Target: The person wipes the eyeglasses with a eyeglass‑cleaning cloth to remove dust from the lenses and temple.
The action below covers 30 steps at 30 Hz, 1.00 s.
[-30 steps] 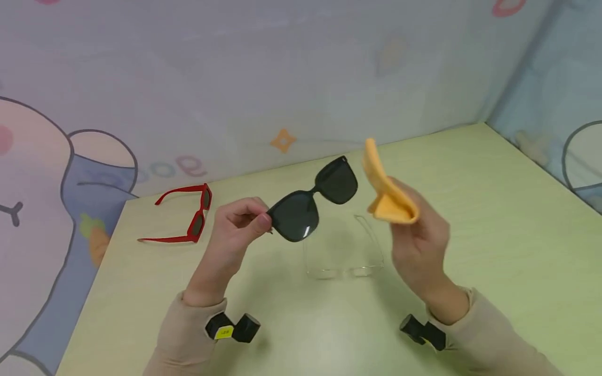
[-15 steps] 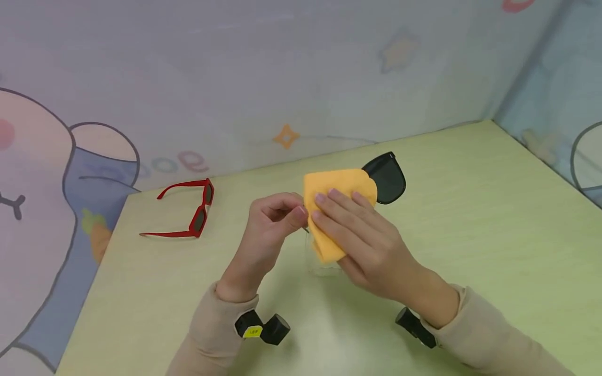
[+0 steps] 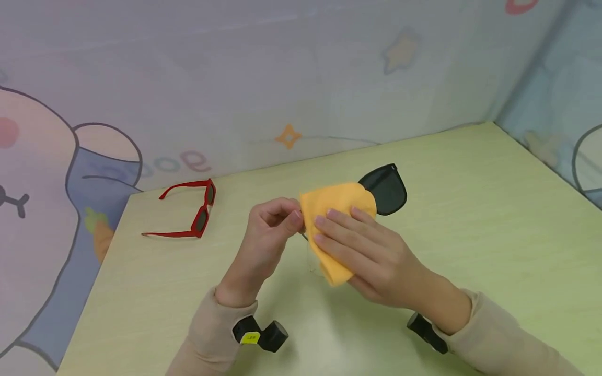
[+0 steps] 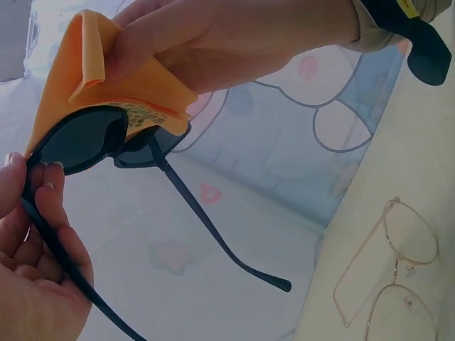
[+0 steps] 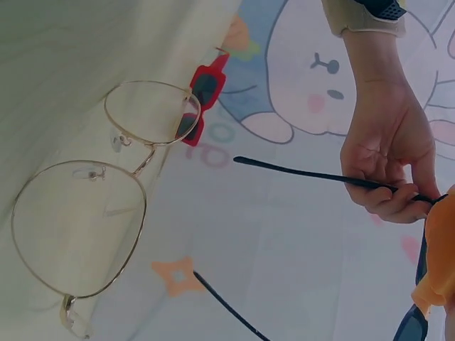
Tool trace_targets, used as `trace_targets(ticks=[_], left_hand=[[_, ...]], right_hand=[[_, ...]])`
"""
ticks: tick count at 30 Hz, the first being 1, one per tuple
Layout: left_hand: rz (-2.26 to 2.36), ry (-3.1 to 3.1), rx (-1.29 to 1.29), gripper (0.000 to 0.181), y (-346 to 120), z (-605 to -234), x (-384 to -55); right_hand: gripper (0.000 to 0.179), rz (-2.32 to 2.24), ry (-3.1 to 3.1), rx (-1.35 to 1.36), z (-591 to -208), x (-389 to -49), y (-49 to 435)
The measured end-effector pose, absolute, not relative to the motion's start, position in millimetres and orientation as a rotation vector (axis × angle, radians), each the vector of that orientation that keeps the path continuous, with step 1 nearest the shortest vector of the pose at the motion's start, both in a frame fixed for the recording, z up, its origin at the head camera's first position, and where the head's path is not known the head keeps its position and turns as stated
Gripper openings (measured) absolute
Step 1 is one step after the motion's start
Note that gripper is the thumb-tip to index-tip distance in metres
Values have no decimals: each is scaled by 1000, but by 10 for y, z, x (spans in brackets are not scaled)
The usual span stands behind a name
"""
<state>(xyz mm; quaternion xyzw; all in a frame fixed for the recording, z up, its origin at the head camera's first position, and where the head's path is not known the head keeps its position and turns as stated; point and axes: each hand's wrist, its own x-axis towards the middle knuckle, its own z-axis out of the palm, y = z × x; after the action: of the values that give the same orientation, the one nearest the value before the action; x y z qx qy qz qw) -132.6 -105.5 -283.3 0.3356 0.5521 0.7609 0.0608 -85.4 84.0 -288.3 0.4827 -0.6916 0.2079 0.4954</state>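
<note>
My left hand (image 3: 263, 240) pinches a pair of black sunglasses (image 3: 386, 192) at the hinge end, holding them above the table. My right hand (image 3: 376, 256) holds a folded yellow cloth (image 3: 336, 201) over the nearer lens, fingers laid flat along its front. The far dark lens sticks out beyond the cloth on the right. In the left wrist view the cloth (image 4: 82, 71) wraps over the top of the frame, and both temples are unfolded. The right wrist view shows one temple (image 5: 306, 173) running across the left hand's fingers.
Red sunglasses (image 3: 200, 220) lie with temples unfolded at the table's left. Thin gold-rimmed clear glasses (image 5: 78, 231) lie on the table (image 3: 470, 219) beneath the hands, mostly hidden in the head view. A printed curtain (image 3: 235, 94) stands behind the table.
The right hand has brought the cloth leftward from beside the sunglasses onto the nearer lens. The left hand moved right with the sunglasses; lately both hands have dropped slightly.
</note>
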Motion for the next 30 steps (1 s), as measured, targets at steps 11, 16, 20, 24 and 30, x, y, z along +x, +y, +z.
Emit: trace_targets(ticks=[11,16,20,24,30], left_hand=[[2257,1691,893,17,-1083,-2876,-1339],[2186,1690,872,18,-1050,-2914,-1325],[2135,1671,836,22,-1025,-2922,-1316],[2112,1663,826,23,-1021,-2918,-1303],[2173,1641,877,21,-1034,-2915,-1287]], right_hand=[[26,523,-1714,1140,-2880,-865,942],[26,547,-1741,1131,-2882,-884,898],[26,580,-1724,1135,-2898,-890,870],[27,596,-1714,1139,-2926,-883,869],[27,567,-1716,1172,-2951,-870,883]])
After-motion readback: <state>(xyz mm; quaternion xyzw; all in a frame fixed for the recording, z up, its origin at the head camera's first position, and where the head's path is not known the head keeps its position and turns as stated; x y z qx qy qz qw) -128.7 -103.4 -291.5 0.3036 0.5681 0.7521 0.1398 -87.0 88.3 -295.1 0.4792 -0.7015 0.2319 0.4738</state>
